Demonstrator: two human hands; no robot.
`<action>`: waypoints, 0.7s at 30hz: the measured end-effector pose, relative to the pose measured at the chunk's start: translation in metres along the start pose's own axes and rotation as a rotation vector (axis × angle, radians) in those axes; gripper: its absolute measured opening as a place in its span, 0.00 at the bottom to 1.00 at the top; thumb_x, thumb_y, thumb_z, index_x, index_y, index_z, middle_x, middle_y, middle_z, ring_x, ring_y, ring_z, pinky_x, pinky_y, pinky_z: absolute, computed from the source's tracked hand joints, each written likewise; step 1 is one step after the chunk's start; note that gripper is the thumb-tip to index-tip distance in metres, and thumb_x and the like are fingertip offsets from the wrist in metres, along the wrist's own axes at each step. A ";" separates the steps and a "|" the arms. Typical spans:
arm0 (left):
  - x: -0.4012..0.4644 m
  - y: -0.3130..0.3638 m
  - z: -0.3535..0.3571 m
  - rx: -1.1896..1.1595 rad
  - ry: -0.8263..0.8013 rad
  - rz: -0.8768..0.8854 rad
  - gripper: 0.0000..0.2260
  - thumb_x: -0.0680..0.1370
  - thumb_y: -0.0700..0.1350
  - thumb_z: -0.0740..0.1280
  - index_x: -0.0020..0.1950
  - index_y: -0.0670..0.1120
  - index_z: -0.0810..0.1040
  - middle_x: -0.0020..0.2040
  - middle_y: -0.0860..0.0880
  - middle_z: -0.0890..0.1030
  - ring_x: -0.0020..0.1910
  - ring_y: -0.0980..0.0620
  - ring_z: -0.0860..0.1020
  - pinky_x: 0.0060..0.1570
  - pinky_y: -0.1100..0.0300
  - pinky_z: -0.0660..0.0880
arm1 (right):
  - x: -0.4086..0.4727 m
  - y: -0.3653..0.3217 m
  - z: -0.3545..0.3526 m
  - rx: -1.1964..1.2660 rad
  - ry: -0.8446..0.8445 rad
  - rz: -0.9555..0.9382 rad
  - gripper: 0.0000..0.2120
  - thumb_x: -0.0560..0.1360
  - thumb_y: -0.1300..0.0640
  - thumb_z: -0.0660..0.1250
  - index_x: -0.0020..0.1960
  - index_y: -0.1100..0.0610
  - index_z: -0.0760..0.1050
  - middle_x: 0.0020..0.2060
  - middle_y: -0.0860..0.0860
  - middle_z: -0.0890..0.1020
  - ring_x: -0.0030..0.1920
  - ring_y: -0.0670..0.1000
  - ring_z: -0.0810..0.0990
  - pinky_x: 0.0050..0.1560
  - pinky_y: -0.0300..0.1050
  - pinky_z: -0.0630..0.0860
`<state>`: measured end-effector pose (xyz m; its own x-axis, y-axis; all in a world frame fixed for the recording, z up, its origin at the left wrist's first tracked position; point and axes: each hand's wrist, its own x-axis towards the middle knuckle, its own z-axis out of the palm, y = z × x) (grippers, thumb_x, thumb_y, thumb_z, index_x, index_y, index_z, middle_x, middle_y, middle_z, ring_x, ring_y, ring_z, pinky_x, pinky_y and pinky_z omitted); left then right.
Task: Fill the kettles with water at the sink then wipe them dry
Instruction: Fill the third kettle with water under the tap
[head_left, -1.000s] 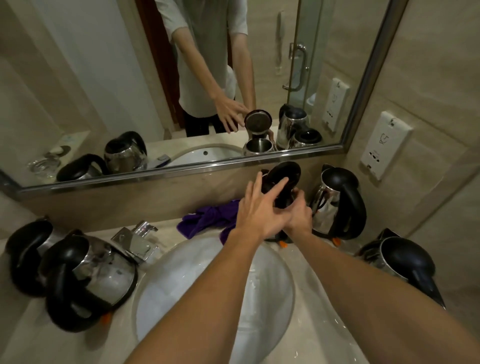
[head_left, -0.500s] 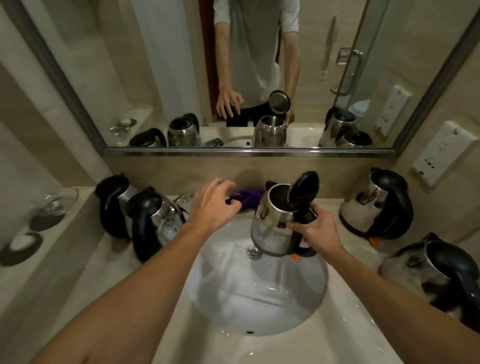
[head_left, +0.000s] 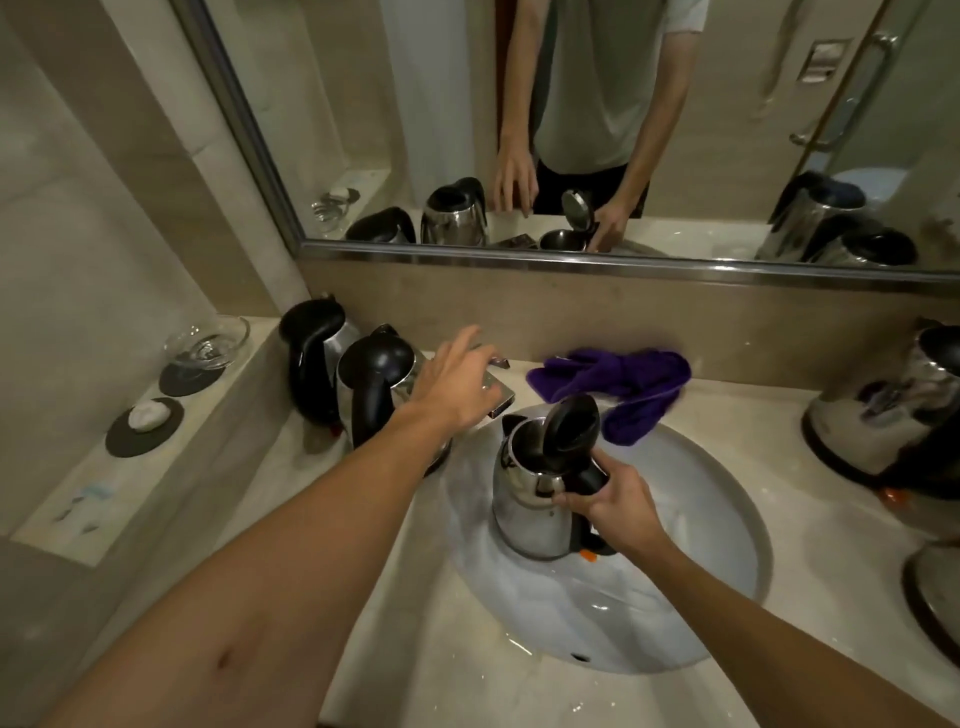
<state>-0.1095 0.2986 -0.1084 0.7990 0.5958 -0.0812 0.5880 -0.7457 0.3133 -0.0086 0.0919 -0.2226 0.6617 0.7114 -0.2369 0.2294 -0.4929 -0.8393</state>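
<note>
Left hand (head_left: 457, 387) is reaching with loose, spread fingers over the square chrome tap (head_left: 497, 396), probably to start water. Right hand (head_left: 618, 506) is gripping the handle of the open-lidded steel kettle (head_left: 535, 499), holding it in the white basin (head_left: 727, 545), mouth ready below the spout.

A steel kettle (head_left: 535, 499) with a black handle stands upright over the sink (head_left: 701, 571), its black lid (head_left: 571, 423) flipped open. Two shut kettles, one (head_left: 384, 384) in front of the other (head_left: 317, 353), sit on the counter left of the sink. Another kettle (head_left: 883, 410) stands at the right. A purple cloth (head_left: 623, 384) lies crumpled behind the sink.
</note>
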 end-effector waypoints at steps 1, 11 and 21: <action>0.004 -0.001 0.004 0.013 -0.004 0.019 0.21 0.81 0.47 0.67 0.74 0.50 0.72 0.82 0.49 0.55 0.78 0.44 0.60 0.74 0.45 0.61 | 0.006 -0.001 0.002 -0.002 -0.004 0.000 0.37 0.68 0.57 0.82 0.74 0.47 0.72 0.53 0.42 0.82 0.57 0.49 0.78 0.59 0.48 0.76; 0.059 -0.010 0.034 -0.003 0.020 -0.001 0.23 0.82 0.49 0.67 0.77 0.51 0.69 0.82 0.50 0.57 0.78 0.45 0.60 0.74 0.44 0.64 | 0.059 -0.007 0.005 -0.096 -0.173 -0.078 0.38 0.67 0.54 0.83 0.74 0.46 0.72 0.55 0.46 0.85 0.57 0.51 0.83 0.65 0.56 0.78; 0.113 -0.011 0.039 0.066 0.031 -0.028 0.27 0.76 0.50 0.74 0.73 0.50 0.71 0.76 0.48 0.67 0.74 0.45 0.66 0.69 0.49 0.67 | 0.078 -0.001 -0.006 -0.111 -0.256 -0.120 0.29 0.68 0.56 0.82 0.66 0.46 0.77 0.54 0.46 0.85 0.57 0.50 0.83 0.65 0.54 0.78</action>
<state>-0.0210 0.3623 -0.1579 0.7787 0.6246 -0.0597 0.6176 -0.7462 0.2487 0.0470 0.1446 -0.2376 0.4266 0.8642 -0.2667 0.3807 -0.4391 -0.8138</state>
